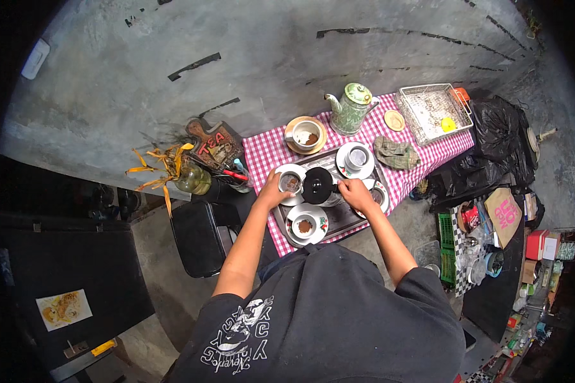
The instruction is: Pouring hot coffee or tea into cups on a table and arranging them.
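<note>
My right hand [356, 194] grips the handle of a glass pot with a black lid [317, 184], which is over the tray. Beside it, my left hand [272, 192] holds a white cup [291, 182] with brownish contents, at the tray's far left corner. Nearer me, another white cup [304, 227] with brown powder stands on a patterned saucer [322, 222]. A cup [357, 157] on a saucer is at the far right of the dark tray [335, 233]. One more cup [377, 195] is partly hidden behind my right hand.
On the checked tablecloth [263, 148] are a green enamel kettle [349, 112], a large cup [305, 134] with powder, a folded cloth [396, 153] and a wire basket [431, 115]. A glass vase [194, 180] stands left; black plastic bags [500, 139] lie right.
</note>
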